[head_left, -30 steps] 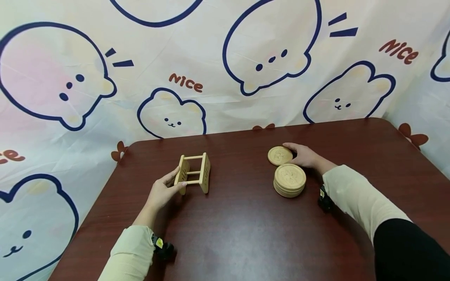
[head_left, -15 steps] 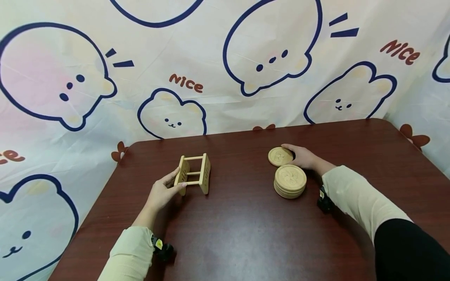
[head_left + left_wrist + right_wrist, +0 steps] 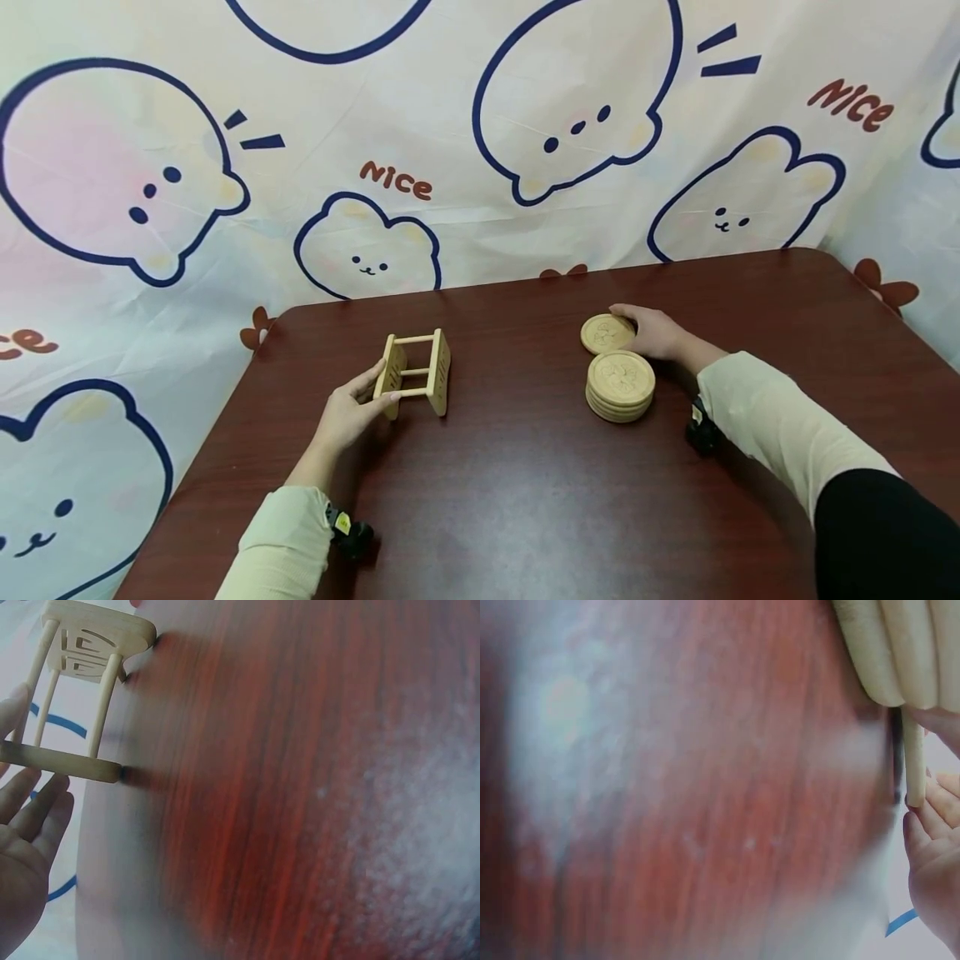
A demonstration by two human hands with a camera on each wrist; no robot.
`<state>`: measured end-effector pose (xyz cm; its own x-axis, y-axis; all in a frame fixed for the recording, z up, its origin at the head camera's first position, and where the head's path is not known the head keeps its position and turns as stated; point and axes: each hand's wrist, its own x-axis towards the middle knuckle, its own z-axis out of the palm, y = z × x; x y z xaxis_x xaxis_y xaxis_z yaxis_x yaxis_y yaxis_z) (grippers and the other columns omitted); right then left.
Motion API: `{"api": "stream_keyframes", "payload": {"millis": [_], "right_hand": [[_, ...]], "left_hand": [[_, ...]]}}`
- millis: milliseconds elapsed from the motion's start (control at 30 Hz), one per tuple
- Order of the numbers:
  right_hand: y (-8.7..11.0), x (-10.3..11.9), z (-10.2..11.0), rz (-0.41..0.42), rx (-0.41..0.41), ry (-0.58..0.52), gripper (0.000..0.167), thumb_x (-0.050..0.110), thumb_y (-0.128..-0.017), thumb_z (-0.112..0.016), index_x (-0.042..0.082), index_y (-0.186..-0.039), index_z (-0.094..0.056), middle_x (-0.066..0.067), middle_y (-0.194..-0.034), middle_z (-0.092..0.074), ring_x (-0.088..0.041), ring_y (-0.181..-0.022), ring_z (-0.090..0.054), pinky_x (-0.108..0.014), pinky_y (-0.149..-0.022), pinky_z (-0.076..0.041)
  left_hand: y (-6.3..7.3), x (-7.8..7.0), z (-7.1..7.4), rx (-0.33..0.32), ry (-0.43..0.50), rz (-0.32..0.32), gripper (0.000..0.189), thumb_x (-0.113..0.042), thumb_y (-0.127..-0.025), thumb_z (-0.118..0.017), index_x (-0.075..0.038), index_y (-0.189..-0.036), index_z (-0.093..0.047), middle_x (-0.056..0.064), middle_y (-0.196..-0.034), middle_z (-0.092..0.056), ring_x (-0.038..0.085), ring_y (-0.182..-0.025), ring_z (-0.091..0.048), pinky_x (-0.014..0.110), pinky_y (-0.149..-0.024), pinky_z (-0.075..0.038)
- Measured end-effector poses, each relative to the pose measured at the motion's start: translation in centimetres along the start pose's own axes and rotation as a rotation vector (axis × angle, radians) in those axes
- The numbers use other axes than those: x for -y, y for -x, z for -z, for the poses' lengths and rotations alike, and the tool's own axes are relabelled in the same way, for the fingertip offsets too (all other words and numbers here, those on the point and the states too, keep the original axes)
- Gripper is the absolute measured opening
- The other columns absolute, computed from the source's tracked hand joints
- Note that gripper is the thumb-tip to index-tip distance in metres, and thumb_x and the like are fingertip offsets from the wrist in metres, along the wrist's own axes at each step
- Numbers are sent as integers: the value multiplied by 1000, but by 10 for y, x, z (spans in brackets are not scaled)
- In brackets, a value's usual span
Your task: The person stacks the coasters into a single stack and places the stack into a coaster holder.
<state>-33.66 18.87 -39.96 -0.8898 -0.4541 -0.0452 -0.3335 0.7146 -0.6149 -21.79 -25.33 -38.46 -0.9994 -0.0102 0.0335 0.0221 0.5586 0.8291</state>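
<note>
A cartoon-printed cloth (image 3: pixel 465 137) hangs behind the glossy red-brown table (image 3: pixel 495 500). At the table's ten o'clock the left hand (image 3: pixel 347 417) grips a wooden rack (image 3: pixel 439 373); at one o'clock the right hand (image 3: pixel 658 333) pinches a wooden disc (image 3: pixel 603 333) just beyond a disc stack (image 3: pixel 619 385).

Both forearms in long cream fabric sleeves, creased. Left cream sleeve (image 3: pixel 279 546): smooth wide cuff band, fold line across it, faint ribbed texture below. Right cream sleeve (image 3: pixel 776 417): wrinkled along its length, then a hard edge into a solid black cloth section (image 3: pixel 888 533) further up the arm. Small black rounded unit on a black strap (image 3: pixel 352 537) at left wrist, bright yellow patch with dark marking. Matching black unit (image 3: pixel 703 432) at right wrist, small yellowish spot. Left fingers (image 3: pixel 54 823) and right fingers (image 3: pixel 934 820) bare.
</note>
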Motion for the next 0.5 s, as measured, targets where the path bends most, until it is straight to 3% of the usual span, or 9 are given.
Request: {"api": "stream_keyframes", "payload": {"millis": [500], "right_hand": [[16, 6, 17, 5, -80, -37, 80, 24, -68, -71, -6, -130, -31, -23, -129, -35, -34, -117, -31, -46, -92, -26]], "left_hand": [[0, 2, 0, -14, 10, -1, 66, -33, -73, -68, -16, -131, -40, 13, -127, -42, 25, -109, -45, 38, -84, -40]]}}
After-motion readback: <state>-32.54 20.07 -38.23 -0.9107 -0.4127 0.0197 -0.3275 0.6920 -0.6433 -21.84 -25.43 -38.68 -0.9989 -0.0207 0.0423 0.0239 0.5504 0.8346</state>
